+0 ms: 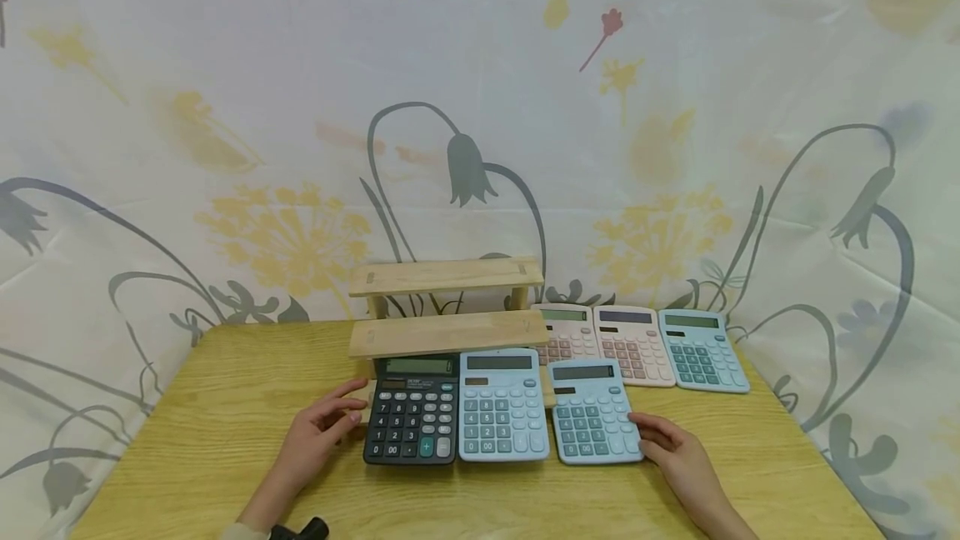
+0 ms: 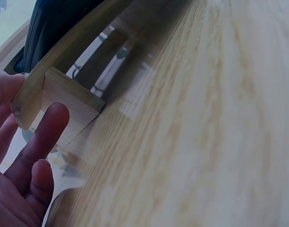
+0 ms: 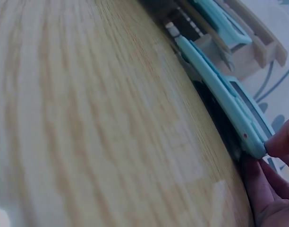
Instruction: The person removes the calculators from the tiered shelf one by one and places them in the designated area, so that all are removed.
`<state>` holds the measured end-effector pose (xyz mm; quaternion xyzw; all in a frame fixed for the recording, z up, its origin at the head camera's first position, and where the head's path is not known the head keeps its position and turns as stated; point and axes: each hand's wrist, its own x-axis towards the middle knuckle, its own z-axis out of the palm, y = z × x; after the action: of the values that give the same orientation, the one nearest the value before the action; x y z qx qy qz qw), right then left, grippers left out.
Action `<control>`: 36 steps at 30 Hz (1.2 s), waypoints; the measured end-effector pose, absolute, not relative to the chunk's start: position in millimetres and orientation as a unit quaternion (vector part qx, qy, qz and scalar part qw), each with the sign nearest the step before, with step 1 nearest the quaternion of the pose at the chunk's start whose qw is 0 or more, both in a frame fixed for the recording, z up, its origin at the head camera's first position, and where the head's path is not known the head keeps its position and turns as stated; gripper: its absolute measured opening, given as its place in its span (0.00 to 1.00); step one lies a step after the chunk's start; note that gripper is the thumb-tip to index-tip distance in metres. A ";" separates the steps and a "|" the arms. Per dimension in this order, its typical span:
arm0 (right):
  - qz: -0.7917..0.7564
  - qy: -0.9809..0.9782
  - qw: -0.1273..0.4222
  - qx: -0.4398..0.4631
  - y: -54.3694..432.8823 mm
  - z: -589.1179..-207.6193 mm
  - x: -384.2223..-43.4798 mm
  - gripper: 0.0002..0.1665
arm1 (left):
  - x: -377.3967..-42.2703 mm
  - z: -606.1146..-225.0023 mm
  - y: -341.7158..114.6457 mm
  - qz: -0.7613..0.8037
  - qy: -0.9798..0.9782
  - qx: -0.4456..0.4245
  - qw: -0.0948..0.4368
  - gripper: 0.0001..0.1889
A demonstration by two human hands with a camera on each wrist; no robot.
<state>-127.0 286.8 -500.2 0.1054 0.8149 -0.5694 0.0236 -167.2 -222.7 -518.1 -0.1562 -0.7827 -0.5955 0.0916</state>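
So the thing that matters here is the end light-blue calculator [image 1: 594, 417] and how it sits against the right hand [image 1: 686, 465]. It's directly left of those fingers, with its long axis running from the near side of the tabletop [image 1: 247, 382] toward the far edge, top leaning a touch left. So the hand meets a long side, not an end. The right wrist view has the fingers pinching that side, digits above and below the rim. There's a dark gap under the calculator there, so it looks tilted up a bit; can't tell how much of it touches the tabletop.

Its other long side is just beside the right end of the wooden stand [image 1: 450, 333], with a narrow gap to the middle light-blue calculator [image 1: 503, 407]. IMO that gap is the bit to watch.

Right hand is clearly the nearer one. The left hand [image 1: 315, 432] is way over past the black calculator [image 1: 412, 411], fingers loosely bent, not clenched, tips at the stand's left end. Looks like a light touch to me.

Over by the tabletop's far right corner there's a blue calculator [image 1: 703, 350] with a pink calculator [image 1: 633, 344] next to it.
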 end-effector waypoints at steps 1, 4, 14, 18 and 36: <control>-0.567 0.817 0.023 0.105 286.7 -500.1 -127.3 0.26 | -167.1 -518.2 -222.7 -0.595 -0.783 -0.157 0.092 0.07; -0.567 0.817 0.019 0.104 286.3 -500.3 -127.1 0.25 | -166.6 -518.4 -222.7 -0.592 -0.785 -0.157 0.095 0.07; -0.561 0.819 0.012 0.121 284.7 -498.9 -124.0 0.21 | -166.9 -519.0 -222.6 -0.601 -0.778 -0.160 0.088 0.07; -0.557 0.821 0.009 0.124 285.2 -500.4 -124.3 0.20 | -167.2 -517.4 -222.1 -0.602 -0.779 -0.152 0.084 0.07; -0.557 0.820 0.003 0.132 286.0 -502.8 -126.3 0.20 | -166.0 -513.9 -220.8 -0.602 -0.779 -0.150 0.086 0.07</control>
<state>-126.3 286.0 -502.8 0.1318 0.8201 -0.5569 0.0032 -166.0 -220.8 -513.9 -0.1504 -0.7793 -0.6022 0.0861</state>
